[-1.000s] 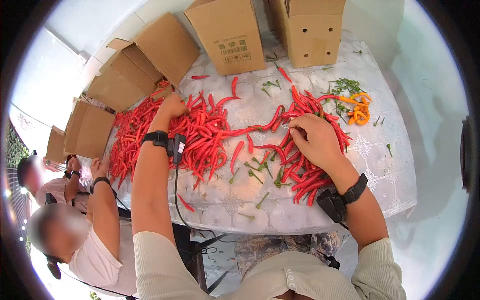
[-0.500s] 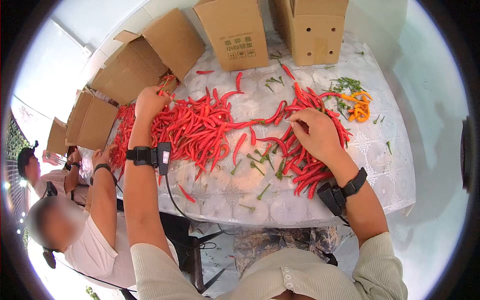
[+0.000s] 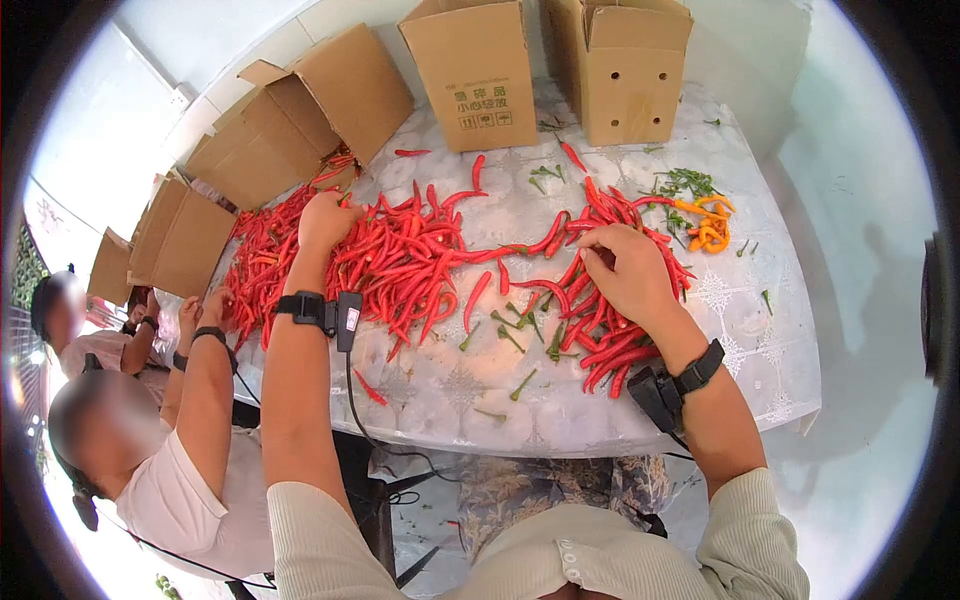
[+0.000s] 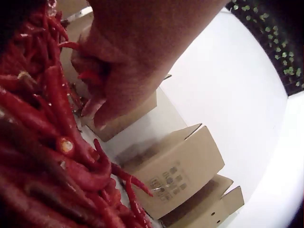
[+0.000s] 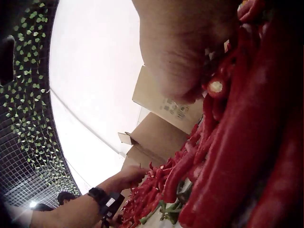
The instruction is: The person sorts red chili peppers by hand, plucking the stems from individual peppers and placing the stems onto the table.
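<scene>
My left hand [image 3: 328, 222] is over the large pile of red chili peppers [image 3: 400, 265], near the tipped box at the back. In the left wrist view, the curled fingers of that hand [image 4: 126, 71] hold a red chili [image 4: 90, 76]. On the right, my right hand [image 3: 632, 275] bends over a smaller heap of red chilies [image 3: 610, 345], thumb and forefinger close together at its left side. Seen from the right wrist, the hand [image 5: 178, 61] hides its own fingertips against the chilies; I cannot tell whether they grip one.
Cut green stems [image 3: 510, 335] are scattered between the piles. Orange chilies [image 3: 712, 225] and a clump of green stems [image 3: 688, 182] lie at the right. Cardboard boxes [image 3: 475, 80] line the back. Other people [image 3: 190, 470] work along the left side.
My left hand went left towards the tipped box, then came back slightly right and nearer me. My right hand has stayed over the smaller heap.
</scene>
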Tool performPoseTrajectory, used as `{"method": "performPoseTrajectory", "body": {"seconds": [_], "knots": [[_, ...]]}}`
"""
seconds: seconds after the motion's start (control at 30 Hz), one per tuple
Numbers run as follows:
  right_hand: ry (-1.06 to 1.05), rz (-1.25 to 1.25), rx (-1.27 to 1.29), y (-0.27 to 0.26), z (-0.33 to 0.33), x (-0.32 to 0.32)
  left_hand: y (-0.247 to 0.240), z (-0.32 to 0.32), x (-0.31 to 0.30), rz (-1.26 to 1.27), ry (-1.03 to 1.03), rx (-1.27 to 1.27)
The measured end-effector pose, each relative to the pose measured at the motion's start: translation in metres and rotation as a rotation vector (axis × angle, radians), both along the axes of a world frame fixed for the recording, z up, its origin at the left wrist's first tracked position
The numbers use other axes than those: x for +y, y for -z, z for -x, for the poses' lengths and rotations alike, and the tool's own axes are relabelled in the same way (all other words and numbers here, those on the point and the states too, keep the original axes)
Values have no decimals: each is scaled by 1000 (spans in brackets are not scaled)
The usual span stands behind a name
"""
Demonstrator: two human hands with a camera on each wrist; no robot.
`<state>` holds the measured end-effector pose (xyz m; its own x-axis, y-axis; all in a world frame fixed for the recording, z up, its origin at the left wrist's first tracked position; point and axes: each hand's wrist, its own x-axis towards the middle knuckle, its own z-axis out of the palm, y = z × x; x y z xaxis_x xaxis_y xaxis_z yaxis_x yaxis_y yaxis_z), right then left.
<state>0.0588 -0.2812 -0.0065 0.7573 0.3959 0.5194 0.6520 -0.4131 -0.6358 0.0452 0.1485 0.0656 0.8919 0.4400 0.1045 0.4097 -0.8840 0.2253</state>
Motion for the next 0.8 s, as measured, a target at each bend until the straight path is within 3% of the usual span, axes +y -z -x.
{"method": "performPoseTrajectory", "body": {"seconds": [0.2,0.4,0.5,0.67,0.8], "knots": [[-15,0,13,0,-1,1,25,-22,8,-188,38,67],[-20,15,-5,-4,1,0,15,-27,3,-187,13,179],[-20,3,-37,-1,0,2,15,-24,0,-205,127,240],[-23,9,-3,-2,0,1,41,-37,12,-219,-50,109],[-3,-18,13,-4,1,-2,18,-26,1,-175,-99,47]]}}
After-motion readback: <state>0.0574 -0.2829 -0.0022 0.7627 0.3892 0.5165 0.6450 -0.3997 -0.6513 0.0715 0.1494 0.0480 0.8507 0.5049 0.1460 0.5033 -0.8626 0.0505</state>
